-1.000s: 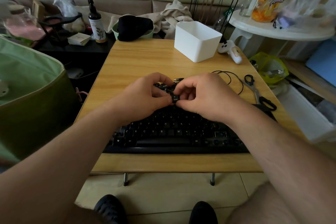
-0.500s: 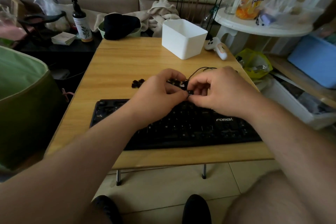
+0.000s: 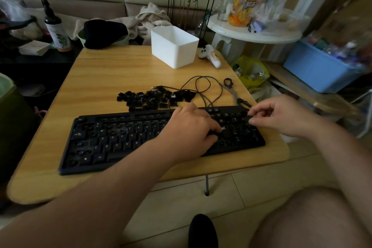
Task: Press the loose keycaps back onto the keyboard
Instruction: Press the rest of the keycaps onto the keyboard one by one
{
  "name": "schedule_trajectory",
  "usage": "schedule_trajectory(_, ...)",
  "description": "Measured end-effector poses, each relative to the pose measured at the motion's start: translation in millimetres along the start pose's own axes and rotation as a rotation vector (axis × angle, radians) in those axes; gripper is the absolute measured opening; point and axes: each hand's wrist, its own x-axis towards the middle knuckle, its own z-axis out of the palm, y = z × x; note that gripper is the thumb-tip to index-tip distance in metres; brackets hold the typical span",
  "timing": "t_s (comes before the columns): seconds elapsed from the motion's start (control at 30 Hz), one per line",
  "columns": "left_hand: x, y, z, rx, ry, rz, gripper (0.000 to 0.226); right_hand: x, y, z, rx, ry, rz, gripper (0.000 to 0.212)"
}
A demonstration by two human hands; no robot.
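A black keyboard lies across the near side of the wooden table, with several empty key sockets showing. Just behind its top edge sits a pile of loose black keycaps. My left hand rests on the keyboard's right-middle part, its fingers stretched right and pressing down near the logo. My right hand hovers at the keyboard's top right corner. Its curled thumb and forefinger pinch what looks like a small black keycap, hard to tell apart from the keys beneath.
The keyboard's cable loops behind the pile, beside scissors. At the back right stand a white bin and a white controller. A round side table and a blue tub are off the right edge.
Both hands left the spot over the keycap pile, where they met around a keycap, and moved apart to the keyboard's right part. The pile is now uncovered. The view swung left.
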Motion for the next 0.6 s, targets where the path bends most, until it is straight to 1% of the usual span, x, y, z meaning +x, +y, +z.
schedule_trajectory(0.17, 2.5, 4.8, 2.4, 0.049, -0.01, 0.017, 0.037, 1.8, 5.8, 3.9, 0.015, -0.01, -0.025, 0.017)
schedule_trajectory(0.3, 7.1, 5.3, 8.3, 0.102, 0.059, 0.021, 0.038, 11.2, -0.1, 14.7, 0.0, 0.01, -0.068, 0.017)
schedule_trajectory(0.5, 17.5, 3.4, 16.4, 0.16, 0.105, -0.006, 0.043, 29.8, -8.8, 27.1, -0.216, -0.005, -0.203, 0.019)
schedule_trajectory(0.6, 20.7, 3.4, 19.7, 0.176, 0.107, -0.006, 0.045, 31.5, -7.7, 28.0, -0.259, -0.016, -0.228, 0.02)
